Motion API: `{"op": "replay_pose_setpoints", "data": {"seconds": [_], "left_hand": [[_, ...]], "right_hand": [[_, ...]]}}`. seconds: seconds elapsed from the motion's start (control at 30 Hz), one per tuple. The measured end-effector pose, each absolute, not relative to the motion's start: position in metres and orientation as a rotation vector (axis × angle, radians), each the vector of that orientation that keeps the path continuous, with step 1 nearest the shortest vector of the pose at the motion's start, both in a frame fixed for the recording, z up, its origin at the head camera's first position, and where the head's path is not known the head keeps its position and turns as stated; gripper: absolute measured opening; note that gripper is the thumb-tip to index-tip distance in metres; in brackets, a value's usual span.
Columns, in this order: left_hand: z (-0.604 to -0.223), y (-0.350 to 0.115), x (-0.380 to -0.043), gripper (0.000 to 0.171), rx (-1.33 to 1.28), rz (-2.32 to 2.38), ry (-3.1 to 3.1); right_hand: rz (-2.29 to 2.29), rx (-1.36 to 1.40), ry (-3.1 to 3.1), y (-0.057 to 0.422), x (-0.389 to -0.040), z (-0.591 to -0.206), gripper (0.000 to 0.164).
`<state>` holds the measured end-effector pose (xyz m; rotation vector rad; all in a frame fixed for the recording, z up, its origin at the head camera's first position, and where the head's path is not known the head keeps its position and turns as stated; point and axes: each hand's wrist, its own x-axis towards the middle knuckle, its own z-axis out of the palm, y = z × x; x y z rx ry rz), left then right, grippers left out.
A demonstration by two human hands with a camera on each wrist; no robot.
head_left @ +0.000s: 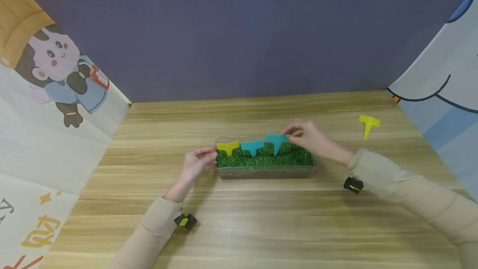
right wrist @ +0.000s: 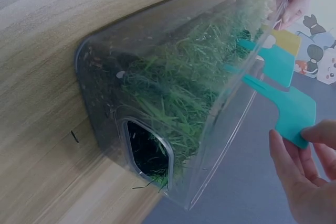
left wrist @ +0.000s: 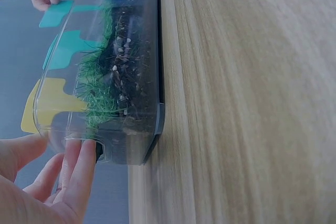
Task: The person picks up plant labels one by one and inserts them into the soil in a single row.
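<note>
Pinching the rightmost teal tag (head_left: 276,139) at its right end, between thumb and fingers: that's the right hand (head_left: 308,138). The tag sits just left of those fingertips, stem down toward the artificial-looking grass (head_left: 284,161), more stem showing than on its neighbours; can't tell if the tip is in. The left hand (head_left: 194,165) is at the opposite end of the clear container (head_left: 267,173), fingers fairly straight, tips touching the left end wall, not wrapped round it. Container is between the two hands, long side facing the person, flat on the wood-grain surface (head_left: 246,219). Held tag is well apart from the left hand; between them, upright in the grass, stand a yellow tag (head_left: 227,146) just beside the left fingertips and a second teal tag (head_left: 252,145) near the middle. All three make one row along the grass. Left wrist view shows dark soil with pale bits (left wrist: 118,56) under the grass. Right wrist view shows a rounded opening (right wrist: 149,153) in the right end wall, a few green blades poking out. Loose yellow tag (head_left: 369,122) lies on the surface beyond the right forearm, well apart from both hands.
</note>
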<state>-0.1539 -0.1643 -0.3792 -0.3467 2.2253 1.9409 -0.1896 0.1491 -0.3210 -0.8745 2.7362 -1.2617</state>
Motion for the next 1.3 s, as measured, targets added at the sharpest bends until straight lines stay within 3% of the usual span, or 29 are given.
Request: {"op": "replay_pose_setpoints", "data": {"seconds": [1.3], "left_hand": [[-0.379, -0.165, -0.155, 0.032, -0.359, 1.939, 2.222]], "right_hand": [[-1.152, -1.01, 2.77, 0.146, -0.19, -0.334, 0.016]]}}
